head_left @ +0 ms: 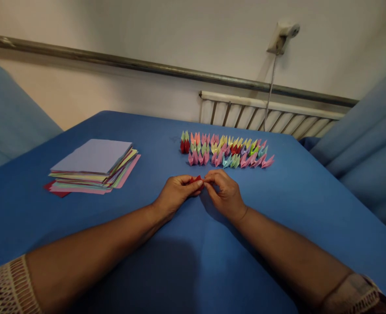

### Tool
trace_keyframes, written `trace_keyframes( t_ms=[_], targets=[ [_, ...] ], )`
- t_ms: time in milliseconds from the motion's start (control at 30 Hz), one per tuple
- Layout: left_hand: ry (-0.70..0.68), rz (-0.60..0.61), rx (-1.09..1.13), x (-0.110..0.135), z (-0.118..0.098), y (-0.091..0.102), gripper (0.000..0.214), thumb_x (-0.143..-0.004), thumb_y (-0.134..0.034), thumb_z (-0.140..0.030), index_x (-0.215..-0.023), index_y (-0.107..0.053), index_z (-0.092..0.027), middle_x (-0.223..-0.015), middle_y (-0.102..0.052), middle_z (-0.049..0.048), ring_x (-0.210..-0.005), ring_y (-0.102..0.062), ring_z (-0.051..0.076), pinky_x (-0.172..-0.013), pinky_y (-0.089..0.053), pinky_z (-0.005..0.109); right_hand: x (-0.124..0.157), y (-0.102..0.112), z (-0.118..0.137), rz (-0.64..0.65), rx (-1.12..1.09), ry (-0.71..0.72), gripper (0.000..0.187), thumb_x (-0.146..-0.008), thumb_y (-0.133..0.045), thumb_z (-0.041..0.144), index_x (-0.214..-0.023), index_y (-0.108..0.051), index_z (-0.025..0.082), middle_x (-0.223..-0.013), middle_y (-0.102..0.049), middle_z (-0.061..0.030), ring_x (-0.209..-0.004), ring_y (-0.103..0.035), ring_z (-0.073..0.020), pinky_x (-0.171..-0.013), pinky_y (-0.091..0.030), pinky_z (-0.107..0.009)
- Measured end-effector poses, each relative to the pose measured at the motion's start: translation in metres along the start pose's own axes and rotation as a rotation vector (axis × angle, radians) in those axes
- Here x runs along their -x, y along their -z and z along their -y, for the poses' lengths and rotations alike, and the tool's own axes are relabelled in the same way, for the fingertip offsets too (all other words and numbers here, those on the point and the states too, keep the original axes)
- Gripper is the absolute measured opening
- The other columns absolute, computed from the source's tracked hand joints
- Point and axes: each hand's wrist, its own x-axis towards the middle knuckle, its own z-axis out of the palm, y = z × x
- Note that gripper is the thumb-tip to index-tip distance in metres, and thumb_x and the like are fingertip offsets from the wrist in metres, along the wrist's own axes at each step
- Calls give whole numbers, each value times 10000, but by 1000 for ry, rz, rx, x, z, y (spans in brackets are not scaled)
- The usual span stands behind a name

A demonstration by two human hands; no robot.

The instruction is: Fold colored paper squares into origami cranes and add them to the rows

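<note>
My left hand [176, 192] and my right hand [223, 192] meet at the middle of the blue table [193, 261]. Both pinch a small red folded paper piece [196, 179] between their fingertips, held just above the cloth. Just beyond my hands lie two rows of several small folded paper pieces [227, 150] in pink, yellow, green, red and light blue. A stack of coloured paper sheets [94, 168] with a lilac sheet on top lies to the left of my hands.
A wall with a metal rail [147, 65] runs behind the table. A white radiator [271, 115] stands at the back right, below a wall socket with a cable [282, 37]. Blue fabric [369, 144] rises at both sides.
</note>
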Motion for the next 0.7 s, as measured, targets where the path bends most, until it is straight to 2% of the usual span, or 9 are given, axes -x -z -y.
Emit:
trace_keyframes(
  t_ms=[233,467,700],
  targets=[
    [-60,-21,-25,0,-1,0,220,-645,-807,-308,-770,-726,-147,-764,-671,11,-722,-598,116,-740,-480,260,-1,0,3,-58,-2,30,120,-893,-519,151,-937,-611,214,-948,-638,-71,-925,-627,-188,-836,-527,-348],
    [-97,-16,-47,1,-2,-1,210,-658,-793,-316,-777,-727,-156,-765,-669,7,-719,-592,119,-746,-476,272,-1,0,4,-86,-55,-2,86,-862,-551,144,-866,-605,210,-937,-632,-65,-919,-622,-185,-834,-519,-347],
    [-45,-3,34,2,-3,-2,198,-678,-795,-299,-793,-720,-157,-813,-676,9,-768,-611,111,-767,-493,241,-1,-1,5,-87,-116,-30,100,-847,-551,125,-858,-598,213,-908,-622,-50,-880,-612,-177,-808,-513,-341]
  ],
)
